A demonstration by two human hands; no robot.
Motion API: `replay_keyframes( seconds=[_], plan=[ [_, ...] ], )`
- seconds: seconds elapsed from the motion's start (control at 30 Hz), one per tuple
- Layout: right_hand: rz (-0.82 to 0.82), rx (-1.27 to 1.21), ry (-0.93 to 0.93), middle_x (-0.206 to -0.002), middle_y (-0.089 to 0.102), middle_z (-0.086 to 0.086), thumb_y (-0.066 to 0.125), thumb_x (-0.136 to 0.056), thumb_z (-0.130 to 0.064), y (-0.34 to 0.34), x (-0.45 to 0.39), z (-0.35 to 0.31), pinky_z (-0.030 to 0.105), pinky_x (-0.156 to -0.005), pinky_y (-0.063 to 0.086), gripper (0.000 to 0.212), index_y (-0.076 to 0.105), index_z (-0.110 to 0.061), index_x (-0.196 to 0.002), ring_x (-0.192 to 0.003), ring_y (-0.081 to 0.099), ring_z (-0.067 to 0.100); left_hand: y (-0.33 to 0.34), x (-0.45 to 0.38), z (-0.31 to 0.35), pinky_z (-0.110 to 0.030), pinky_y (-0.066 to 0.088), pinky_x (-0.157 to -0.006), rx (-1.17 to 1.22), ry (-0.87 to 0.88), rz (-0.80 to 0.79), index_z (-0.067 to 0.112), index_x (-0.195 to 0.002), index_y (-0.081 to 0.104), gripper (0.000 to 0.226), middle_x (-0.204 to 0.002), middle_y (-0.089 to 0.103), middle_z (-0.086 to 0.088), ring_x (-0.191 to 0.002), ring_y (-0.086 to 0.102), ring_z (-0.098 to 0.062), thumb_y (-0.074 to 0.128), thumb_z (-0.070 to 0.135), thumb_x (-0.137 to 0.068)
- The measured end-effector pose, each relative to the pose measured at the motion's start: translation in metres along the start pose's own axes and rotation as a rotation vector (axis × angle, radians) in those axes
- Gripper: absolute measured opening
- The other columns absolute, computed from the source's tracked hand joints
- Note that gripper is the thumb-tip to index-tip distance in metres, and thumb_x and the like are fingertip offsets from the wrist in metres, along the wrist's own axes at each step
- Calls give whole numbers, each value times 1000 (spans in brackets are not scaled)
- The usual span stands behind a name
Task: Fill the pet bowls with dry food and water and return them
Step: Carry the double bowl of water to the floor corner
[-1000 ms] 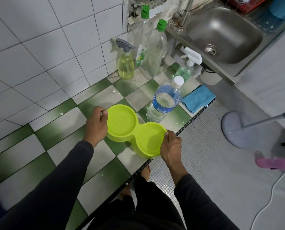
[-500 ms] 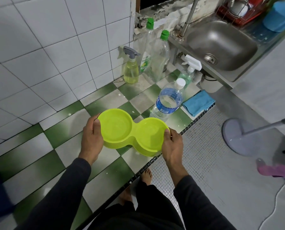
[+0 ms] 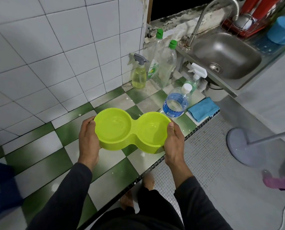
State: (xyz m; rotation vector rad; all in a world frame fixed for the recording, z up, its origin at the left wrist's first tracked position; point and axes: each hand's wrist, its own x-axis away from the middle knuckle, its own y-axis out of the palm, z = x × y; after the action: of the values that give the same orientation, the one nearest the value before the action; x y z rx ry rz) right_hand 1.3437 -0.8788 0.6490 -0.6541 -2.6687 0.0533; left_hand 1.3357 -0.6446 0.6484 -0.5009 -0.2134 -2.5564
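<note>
A lime-green double pet bowl (image 3: 132, 130) is held level above the green-and-white checkered counter (image 3: 43, 156). My left hand (image 3: 88, 140) grips its left end and my right hand (image 3: 174, 143) grips its right end, thumbs on the rim. The two round wells hold no dry food; they look wet or shiny. A clear water bottle (image 3: 176, 102) with a blue label and white cap stands just behind the bowl's right well.
Two green-capped bottles (image 3: 166, 63) and two spray bottles (image 3: 139, 73) stand at the wall corner. A folded blue cloth (image 3: 203, 109) lies at the counter edge. A steel sink (image 3: 226, 55) with tap is at the right; a fan base (image 3: 249, 146) stands on the floor.
Both hands have lifted the double bowl off the counter and drawn it nearer to me, levelling it. The view has tilted up toward the sink.
</note>
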Motion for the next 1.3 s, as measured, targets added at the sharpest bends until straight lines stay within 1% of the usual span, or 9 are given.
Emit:
replay_keyframes(
  seconds=[0.17,0.23,0.33,0.47,0.57,0.8,0.97,1.13,1.3],
  plan=[
    [-27,-26,-42,-136,58,-10,46,-104,-46,3,0,-16,47,-111,41,38,60,-30,-136,-126,51,16,-2,10,13,-49,56,-85,64,-24,-29,57,-116,65,31,-137,59,7,-121,57,-24,44,57,-93],
    [-35,-45,-46,-134,58,-10,47,-104,-44,5,0,-23,43,-109,41,38,60,-27,-136,-125,51,16,-2,13,16,-46,56,-82,67,-25,-27,62,-108,66,25,-135,59,6,-118,58,-23,43,60,-100],
    [-51,-56,-49,-130,60,-9,49,-104,-43,9,0,-32,40,-105,43,36,62,-26,-134,-123,53,17,-3,17,20,-39,54,-77,105,-15,43,57,-100,67,25,-127,61,10,-113,60,-20,44,50,-106],
    [-90,-51,-76,-127,62,-10,50,-103,-43,16,-1,-40,42,-107,45,35,64,-26,-131,-120,55,15,-8,21,20,-51,54,-96,134,10,121,56,-96,71,27,-127,62,8,-118,59,-23,48,47,-106],
    [-137,-48,-100,-129,63,-8,51,-104,-41,19,-2,-48,38,-105,45,36,64,-23,-132,-121,56,15,-12,27,21,-51,52,-101,169,32,193,53,-93,73,28,-119,65,12,-116,60,-21,50,43,-106],
    [-294,20,-153,-126,67,-6,50,-104,-41,28,-2,-63,46,-106,48,35,66,-23,-129,-118,60,16,-20,51,19,-46,50,-94,229,88,339,35,-97,70,25,-108,67,8,-111,61,-26,48,40,-107],
    [-397,67,-199,-120,67,-6,50,-105,-36,34,7,-75,41,-103,49,30,68,-22,-123,-113,61,16,-29,76,17,-46,48,-88,274,135,433,35,-93,71,25,-109,64,2,-108,58,-28,51,49,-97],
    [-509,105,-207,-117,64,-13,52,-104,-34,42,25,-81,28,-92,46,23,66,-30,-121,-107,60,8,-45,108,18,-56,51,-98,347,160,514,41,-102,73,22,-126,64,-1,-120,58,-32,51,45,-102],
    [-630,132,-221,-110,62,-22,52,-104,-34,51,50,-82,31,-97,44,14,64,-39,-104,-110,58,9,-70,137,15,-60,51,-97,356,187,609,39,-110,68,25,-131,61,-5,-122,57,-35,52,55,-98]
  ],
)
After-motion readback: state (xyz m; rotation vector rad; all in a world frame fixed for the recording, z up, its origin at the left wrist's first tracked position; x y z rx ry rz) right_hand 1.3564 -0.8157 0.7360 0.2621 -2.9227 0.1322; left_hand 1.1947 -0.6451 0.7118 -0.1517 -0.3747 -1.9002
